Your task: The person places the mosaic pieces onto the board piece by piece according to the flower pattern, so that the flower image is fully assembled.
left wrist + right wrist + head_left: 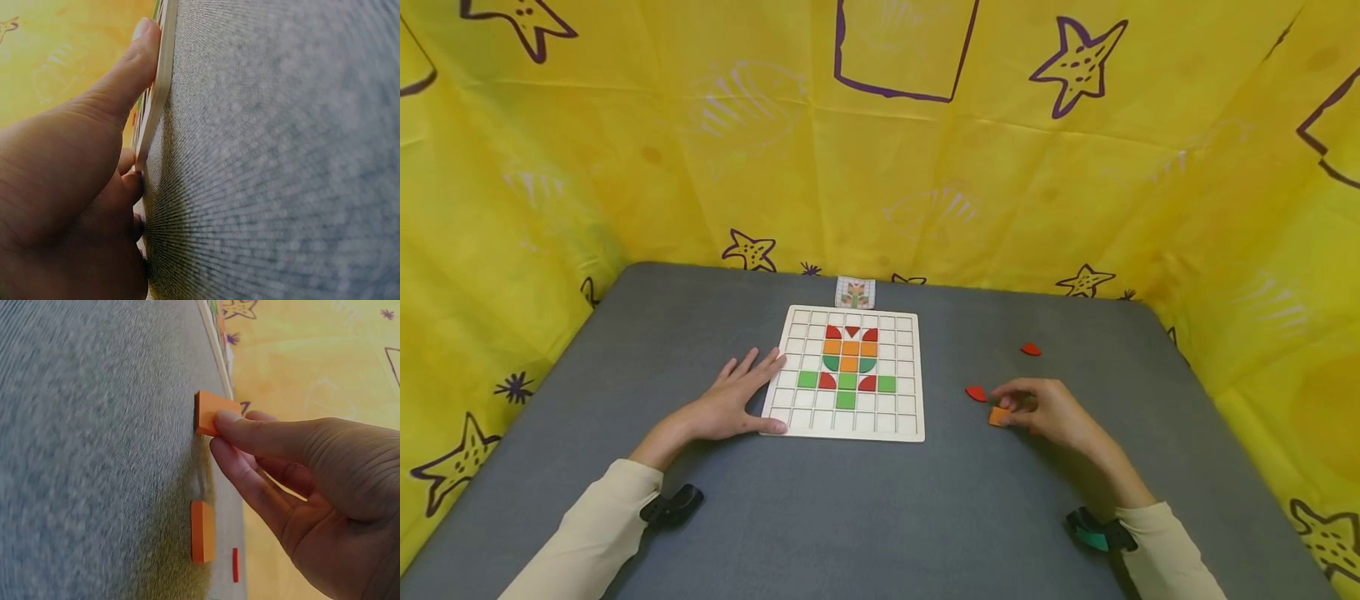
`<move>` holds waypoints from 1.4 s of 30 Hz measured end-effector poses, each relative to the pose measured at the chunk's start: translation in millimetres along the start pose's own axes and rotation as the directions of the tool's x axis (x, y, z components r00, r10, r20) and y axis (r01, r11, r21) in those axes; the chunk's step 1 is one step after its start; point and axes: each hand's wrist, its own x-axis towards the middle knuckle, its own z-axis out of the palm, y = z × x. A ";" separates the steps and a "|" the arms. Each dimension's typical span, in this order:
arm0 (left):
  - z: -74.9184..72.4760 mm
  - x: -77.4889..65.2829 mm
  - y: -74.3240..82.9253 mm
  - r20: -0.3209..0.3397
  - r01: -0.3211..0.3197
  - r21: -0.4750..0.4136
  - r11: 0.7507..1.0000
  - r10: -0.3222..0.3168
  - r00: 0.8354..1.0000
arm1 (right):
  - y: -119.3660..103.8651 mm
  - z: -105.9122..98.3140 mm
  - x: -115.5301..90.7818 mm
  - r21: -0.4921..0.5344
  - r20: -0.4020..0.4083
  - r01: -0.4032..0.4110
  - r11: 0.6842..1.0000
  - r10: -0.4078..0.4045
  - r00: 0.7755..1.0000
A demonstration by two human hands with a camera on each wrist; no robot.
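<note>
My right hand point(1047, 410) pinches an orange square tile point(997, 416) between thumb and fingers. In the right wrist view the tile point(209, 411) is tilted, close to the tabletop. A second orange tile point(199, 531) lies below that hand, mostly covered by it in the head view. Spread fingers of my left hand point(730, 404) rest on the left edge of a white grid board point(895, 421), with the thumb at its near left corner. Red, orange and green pieces on the board form a flower shape. In the left wrist view the thumb point(128, 65) touches the board's rim point(164, 75).
One red piece point(976, 393) lies just left of the right hand, another red piece point(1031, 349) farther back. Behind the board stands or lies a small pattern card point(855, 293). Yellow printed cloth point(880, 167) borders the grey table point(865, 517) at the back and sides.
</note>
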 end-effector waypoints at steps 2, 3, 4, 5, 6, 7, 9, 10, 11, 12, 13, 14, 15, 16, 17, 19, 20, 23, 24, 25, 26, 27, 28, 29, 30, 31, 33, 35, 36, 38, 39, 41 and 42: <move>0.4 0.1 -0.9 0.000 0.002 0.003 1.000 -0.002 1.000 | -1.8 1.5 1.9 -0.003 -0.008 0.018 1.000 -0.018 1.000; 0.8 0.3 -1.5 -0.001 0.001 0.002 1.000 -0.001 1.000 | -2.8 2.3 2.9 -0.001 -0.011 0.026 1.000 -0.026 1.000; 1.0 0.3 -2.0 -0.003 -0.001 0.000 1.000 0.001 1.000 | -3.8 3.1 4.1 0.004 -0.014 0.032 0.999 -0.032 0.999; 1.4 0.4 -2.6 -0.002 0.000 0.002 1.000 0.000 1.000 | -4.9 4.0 5.4 0.010 -0.018 0.042 0.999 -0.042 0.999; 1.8 0.8 -3.1 -0.001 0.001 0.001 1.000 -0.001 1.000 | -5.9 5.1 6.8 0.018 -0.019 0.049 0.999 -0.048 0.999; 2.2 1.2 -3.8 -0.001 0.002 0.004 1.000 -0.002 1.000 | -7.3 6.0 8.1 0.024 -0.020 0.053 0.998 -0.053 0.998; 2.9 2.0 -4.1 -0.002 -0.003 0.005 1.000 0.003 1.000 | -9.8 8.0 11.0 0.041 -0.024 0.065 0.997 -0.064 0.998; 3.1 2.3 -4.4 -0.004 -0.005 0.007 1.000 0.005 1.000 | -11.0 9.2 12.6 0.046 -0.024 0.072 0.996 -0.071 0.997; 3.4 2.7 -4.6 -0.004 -0.006 0.009 1.000 0.006 1.000 | -11.7 10.6 14.7 0.051 -0.025 0.075 0.996 -0.073 0.997; 3.5 3.2 -4.8 -0.006 -0.006 0.010 1.000 0.006 1.000 | -12.2 12.1 17.0 0.053 -0.023 0.078 0.996 -0.077 0.997; 3.7 3.4 -5.1 -0.007 -0.006 0.012 1.000 0.006 1.000 | -12.9 13.6 19.2 0.055 -0.023 0.083 0.995 -0.082 0.996; 3.8 3.5 -5.0 -0.008 -0.006 0.012 1.000 0.006 1.000 | -13.4 15.1 21.6 0.055 -0.023 0.088 0.995 -0.087 0.996; 3.8 3.6 -5.3 -0.009 -0.008 0.010 1.000 0.008 1.000 | -13.9 16.5 23.9 0.056 -0.022 0.093 0.994 -0.092 0.996; 3.8 3.6 -5.7 -0.008 -0.004 0.012 1.000 0.004 1.000 | -14.5 18.2 26.3 0.054 -0.021 0.101 0.993 -0.100 0.995; 3.7 3.7 -6.0 -0.006 0.000 0.014 1.000 0.000 1.000 | -15.4 19.7 28.6 0.051 -0.021 0.109 0.993 -0.108 0.994; 3.4 3.5 -5.8 -0.004 0.003 0.013 1.000 -0.003 1.000 | -18.3 22.4 32.3 0.048 -0.021 0.132 0.990 -0.131 0.991; 3.3 3.6 -5.9 -0.003 0.004 0.012 1.000 -0.004 1.000 | -19.8 23.8 34.1 0.041 -0.021 0.140 0.989 -0.139 0.990; 3.2 3.4 -5.9 0.000 0.005 0.009 1.000 -0.005 1.000 | -23.8 28.1 39.8 0.027 -0.013 0.160 0.987 -0.159 0.987; 3.3 3.2 -5.9 0.000 0.004 0.007 1.000 -0.004 1.000 | -25.6 29.2 41.8 0.023 -0.007 0.162 0.986 -0.162 0.987; 3.3 3.1 -5.6 0.000 0.005 0.005 1.000 -0.005 1.000 | -27.4 30.2 44.0 0.015 0.000 0.162 0.987 -0.162 0.987; 3.2 3.0 -5.6 -0.002 0.000 0.002 1.000 0.000 1.000 | -29.3 31.0 46.3 0.008 0.005 0.162 0.987 -0.162 0.987; 3.2 2.7 -5.1 -0.003 -0.001 0.001 1.000 0.001 1.000 | -31.3 31.6 48.7 0.004 0.009 0.164 0.987 -0.164 0.986; 3.1 2.5 -4.7 -0.004 0.000 0.000 1.000 0.000 1.000 | -33.6 32.0 51.1 -0.003 0.012 0.165 0.986 -0.165 0.986; 3.1 2.4 -4.3 -0.004 0.002 0.000 1.000 -0.002 1.000 | -36.1 32.3 53.5 -0.009 0.013 0.166 0.986 -0.166 0.986; 3.0 2.2 -4.0 -0.006 -0.002 -0.003 1.000 0.002 1.000 | -38.7 32.5 55.8 -0.019 0.014 0.167 0.986 -0.167 0.986; 2.8 2.1 -3.6 -0.006 -0.001 -0.004 1.000 0.001 1.000 | -40.8 32.9 58.3 -0.024 0.015 0.169 0.985 -0.169 0.985; 2.6 1.9 -3.3 -0.006 0.003 -0.005 1.000 -0.003 1.000 | -45.2 34.2 63.0 -0.029 0.021 0.174 0.984 -0.174 0.985; 2.5 1.5 -3.5 -0.007 0.003 -0.008 1.000 -0.003 1.000 | -49.2 36.7 67.8 -0.022 0.032 0.180 0.983 -0.180 0.983; 2.5 1.4 -3.8 -0.007 0.003 -0.007 1.000 -0.003 1.000 | -51.0 38.2 70.1 -0.018 0.038 0.183 0.983 -0.183 0.982; 2.4 1.1 -3.9 -0.007 0.006 -0.005 1.000 -0.006 1.000 | -54.3 41.6 74.5 -0.005 0.046 0.191 0.982 -0.191 0.981; 2.5 1.1 -4.2 -0.006 0.005 -0.001 1.000 -0.005 1.000 | -55.9 43.2 76.5 0.000 0.047 0.196 0.981 -0.196 0.980; 2.7 1.2 -4.1 -0.008 -0.003 0.001 1.000 0.003 1.000 | -58.9 46.2 80.2 0.009 0.047 0.201 0.980 -0.201 0.978; 2.7 1.1 -4.2 -0.008 0.000 0.005 1.000 0.000 1.000 | -60.8 47.7 82.1 0.014 0.047 0.205 0.979 -0.206 0.978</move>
